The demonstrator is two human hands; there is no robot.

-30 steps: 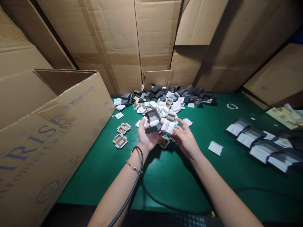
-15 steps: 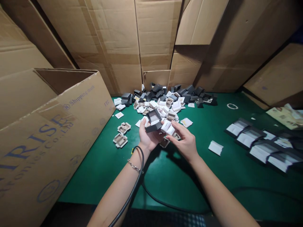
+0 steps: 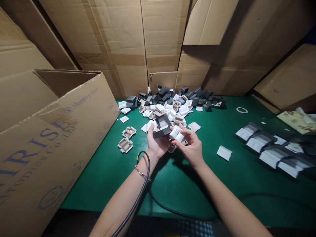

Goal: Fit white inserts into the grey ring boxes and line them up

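My left hand (image 3: 158, 143) grips a small dark grey box (image 3: 162, 125) that lies open, its pale lining facing up. My right hand (image 3: 191, 146) pinches a white insert piece (image 3: 175, 132) right beside the box, touching its right edge. Both hands hover over the green table (image 3: 187, 184), just in front of a heap of dark boxes and white inserts (image 3: 172, 103). A bracelet and a black cable cross my left wrist.
A large open cardboard carton (image 3: 49, 131) stands at the left. Cardboard sheets wall the back. Rows of dark trays with white cards (image 3: 269, 148) lie at the right, a loose white piece (image 3: 224, 153) and a white ring (image 3: 242, 110) nearby. Two loose inserts (image 3: 126, 140) lie left of my hands.
My right hand has moved left and closer to the box with the white insert; the left hand has lifted the box slightly. The view has shifted a little downward.
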